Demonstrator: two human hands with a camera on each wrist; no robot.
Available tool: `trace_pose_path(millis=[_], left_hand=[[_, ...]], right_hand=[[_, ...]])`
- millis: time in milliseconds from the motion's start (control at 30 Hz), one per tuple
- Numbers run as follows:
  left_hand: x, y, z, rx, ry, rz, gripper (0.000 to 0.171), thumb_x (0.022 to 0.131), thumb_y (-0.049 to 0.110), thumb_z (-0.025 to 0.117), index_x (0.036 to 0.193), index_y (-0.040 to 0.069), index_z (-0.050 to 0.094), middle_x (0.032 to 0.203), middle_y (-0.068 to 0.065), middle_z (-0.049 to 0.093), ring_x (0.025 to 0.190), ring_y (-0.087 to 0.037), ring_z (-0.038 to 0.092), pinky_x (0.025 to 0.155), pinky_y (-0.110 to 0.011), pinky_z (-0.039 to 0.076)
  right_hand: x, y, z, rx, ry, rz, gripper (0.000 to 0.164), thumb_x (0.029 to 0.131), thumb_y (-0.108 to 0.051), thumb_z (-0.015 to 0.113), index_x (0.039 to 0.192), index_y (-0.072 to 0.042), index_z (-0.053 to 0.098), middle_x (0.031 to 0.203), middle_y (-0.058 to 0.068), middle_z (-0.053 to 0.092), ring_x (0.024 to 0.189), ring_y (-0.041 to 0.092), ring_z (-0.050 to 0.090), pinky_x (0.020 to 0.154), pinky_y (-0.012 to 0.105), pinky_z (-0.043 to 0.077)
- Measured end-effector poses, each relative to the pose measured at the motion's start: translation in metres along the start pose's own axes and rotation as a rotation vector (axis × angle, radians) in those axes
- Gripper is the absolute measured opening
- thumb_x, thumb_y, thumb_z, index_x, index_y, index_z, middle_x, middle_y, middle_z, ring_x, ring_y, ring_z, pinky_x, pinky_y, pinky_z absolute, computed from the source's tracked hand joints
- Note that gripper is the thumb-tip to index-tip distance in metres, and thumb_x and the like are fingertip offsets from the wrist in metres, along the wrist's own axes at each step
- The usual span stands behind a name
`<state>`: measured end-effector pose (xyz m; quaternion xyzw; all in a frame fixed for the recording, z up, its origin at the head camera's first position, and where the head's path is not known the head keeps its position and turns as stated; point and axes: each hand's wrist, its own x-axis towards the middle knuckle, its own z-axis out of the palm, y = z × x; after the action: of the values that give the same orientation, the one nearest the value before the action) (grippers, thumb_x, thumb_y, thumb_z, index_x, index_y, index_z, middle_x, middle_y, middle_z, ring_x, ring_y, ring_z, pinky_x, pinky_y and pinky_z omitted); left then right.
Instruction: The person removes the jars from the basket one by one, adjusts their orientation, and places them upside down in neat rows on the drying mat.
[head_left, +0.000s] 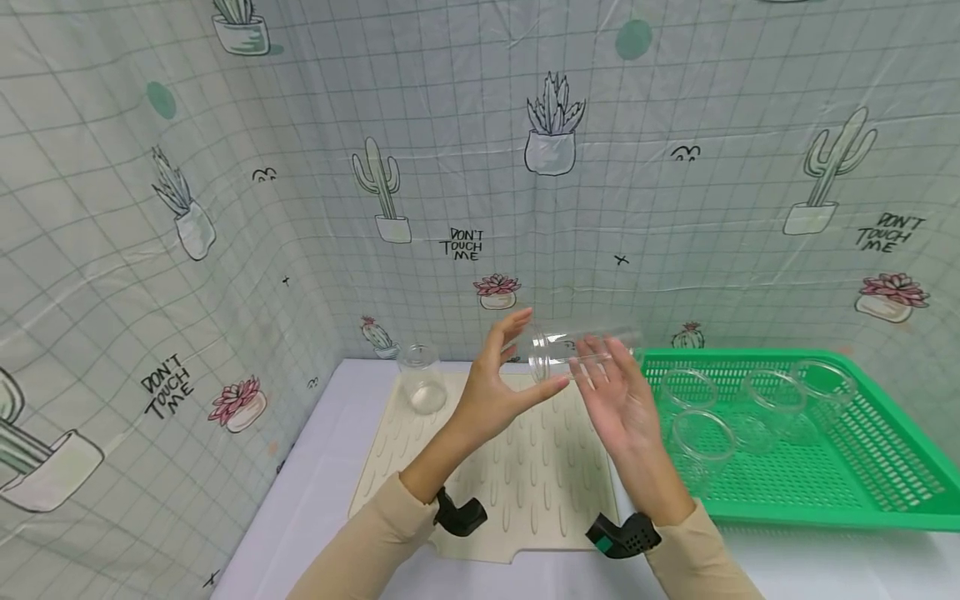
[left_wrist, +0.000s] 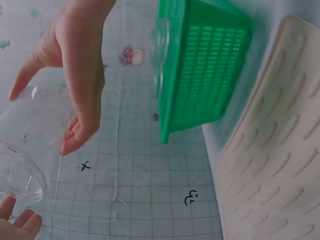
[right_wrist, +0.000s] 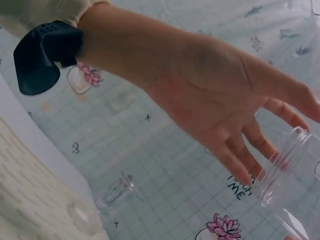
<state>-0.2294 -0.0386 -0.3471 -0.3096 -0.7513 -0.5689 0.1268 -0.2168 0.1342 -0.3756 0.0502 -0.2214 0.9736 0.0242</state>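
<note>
A clear jar (head_left: 585, 350) lies sideways in the air above the beige ridged mat (head_left: 510, 475), its ringed rim toward the left. My right hand (head_left: 618, 400) holds its body, the fingers showing through the clear wall. In the left wrist view, the right hand (left_wrist: 82, 65) has the thumb on one side of the jar (left_wrist: 40, 120) and the fingers on the other. My left hand (head_left: 491, 383) is spread in a wide curve around the rim, palm apart from it. The right wrist view shows the left hand (right_wrist: 215, 95) with fingertips right at the jar's rim (right_wrist: 280, 165).
Another clear jar (head_left: 423, 383) stands on the mat's back left corner. At right, a green plastic basket (head_left: 817, 508) holds several clear jars (head_left: 705, 437). A patterned curtain (head_left: 480, 167) hangs behind and along the left of the white table (head_left: 300, 508).
</note>
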Motion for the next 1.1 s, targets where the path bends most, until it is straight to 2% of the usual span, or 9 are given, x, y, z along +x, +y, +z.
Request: trace_pose_path(millis=[100, 167, 367, 467, 667, 767, 867, 1000, 1100], left_hand=[[-0.004, -0.006, -0.004, 0.063, 0.012, 0.009, 0.084, 0.075, 0.035, 0.076, 0.141, 0.035, 0.025, 0.142, 0.015, 0.031, 0.128, -0.006, 0.032, 0.104, -0.033, 0.031], [-0.009, -0.01, -0.007, 0.107, 0.018, -0.012, 0.084, 0.075, 0.038, 0.075, 0.142, 0.036, 0.024, 0.142, 0.016, 0.03, 0.129, -0.006, 0.031, 0.103, -0.036, 0.031], [-0.024, -0.021, -0.02, 0.204, 0.017, -0.091, 0.083, 0.077, 0.048, 0.07, 0.143, 0.033, 0.022, 0.143, 0.017, 0.026, 0.131, -0.009, 0.025, 0.103, -0.046, 0.029], [-0.031, -0.027, -0.028, 0.24, 0.022, -0.111, 0.083, 0.077, 0.049, 0.068, 0.143, 0.033, 0.022, 0.143, 0.016, 0.024, 0.132, -0.011, 0.024, 0.101, -0.051, 0.03], [-0.045, -0.042, -0.042, 0.326, 0.039, -0.138, 0.083, 0.076, 0.052, 0.068, 0.143, 0.034, 0.022, 0.143, 0.017, 0.024, 0.132, -0.01, 0.023, 0.1, -0.052, 0.029], [-0.053, -0.05, -0.047, 0.365, 0.045, -0.157, 0.084, 0.076, 0.052, 0.068, 0.143, 0.032, 0.022, 0.144, 0.016, 0.024, 0.132, -0.011, 0.022, 0.101, -0.053, 0.028], [-0.064, -0.058, -0.051, 0.399, 0.046, -0.181, 0.085, 0.076, 0.053, 0.068, 0.143, 0.03, 0.022, 0.144, 0.014, 0.024, 0.132, -0.012, 0.022, 0.101, -0.052, 0.029], [-0.078, -0.067, -0.057, 0.468, 0.045, -0.214, 0.088, 0.072, 0.058, 0.068, 0.142, 0.027, 0.025, 0.144, 0.01, 0.026, 0.131, -0.013, 0.023, 0.101, -0.049, 0.031], [-0.089, -0.076, -0.061, 0.538, 0.034, -0.241, 0.093, 0.069, 0.063, 0.068, 0.143, 0.025, 0.025, 0.145, 0.005, 0.026, 0.131, -0.015, 0.024, 0.101, -0.049, 0.031]], right_hand=[[0.007, 0.004, 0.0, -0.075, 0.016, -0.019, 0.066, 0.092, -0.017, 0.054, 0.142, -0.014, 0.011, 0.136, 0.01, 0.032, 0.128, 0.026, 0.033, 0.108, 0.037, 0.024], [0.011, 0.007, 0.0, -0.097, 0.025, -0.022, 0.063, 0.092, -0.016, 0.054, 0.139, -0.014, 0.013, 0.129, 0.009, 0.037, 0.124, 0.026, 0.036, 0.108, 0.037, 0.025], [0.024, 0.016, -0.001, -0.092, 0.088, -0.035, 0.066, 0.09, -0.01, 0.058, 0.137, -0.016, 0.013, 0.128, 0.008, 0.04, 0.129, 0.027, 0.034, 0.107, 0.038, 0.027], [0.029, 0.021, -0.002, -0.102, 0.134, -0.034, 0.061, 0.087, -0.008, 0.061, 0.135, -0.011, 0.023, 0.122, 0.007, 0.045, 0.127, 0.026, 0.036, 0.105, 0.036, 0.031], [0.04, 0.031, -0.006, -0.139, 0.21, -0.028, 0.042, 0.084, -0.007, 0.065, 0.115, -0.01, 0.038, 0.107, 0.003, 0.049, 0.107, 0.021, 0.051, 0.101, 0.035, 0.035], [0.044, 0.036, -0.008, -0.157, 0.24, -0.025, 0.04, 0.084, -0.005, 0.065, 0.114, -0.011, 0.039, 0.104, 0.003, 0.052, 0.097, 0.018, 0.054, 0.102, 0.036, 0.034], [0.048, 0.043, -0.01, -0.19, 0.25, -0.021, 0.044, 0.084, -0.003, 0.064, 0.119, -0.009, 0.037, 0.104, 0.003, 0.053, 0.095, 0.016, 0.055, 0.101, 0.036, 0.035], [0.052, 0.053, -0.014, -0.271, 0.228, -0.015, 0.062, 0.084, -0.002, 0.064, 0.133, -0.009, 0.026, 0.108, 0.003, 0.048, 0.103, 0.016, 0.052, 0.1, 0.035, 0.036], [0.055, 0.062, -0.017, -0.351, 0.221, -0.015, 0.071, 0.083, -0.002, 0.066, 0.138, -0.009, 0.021, 0.109, 0.004, 0.044, 0.104, 0.017, 0.05, 0.099, 0.034, 0.037]])
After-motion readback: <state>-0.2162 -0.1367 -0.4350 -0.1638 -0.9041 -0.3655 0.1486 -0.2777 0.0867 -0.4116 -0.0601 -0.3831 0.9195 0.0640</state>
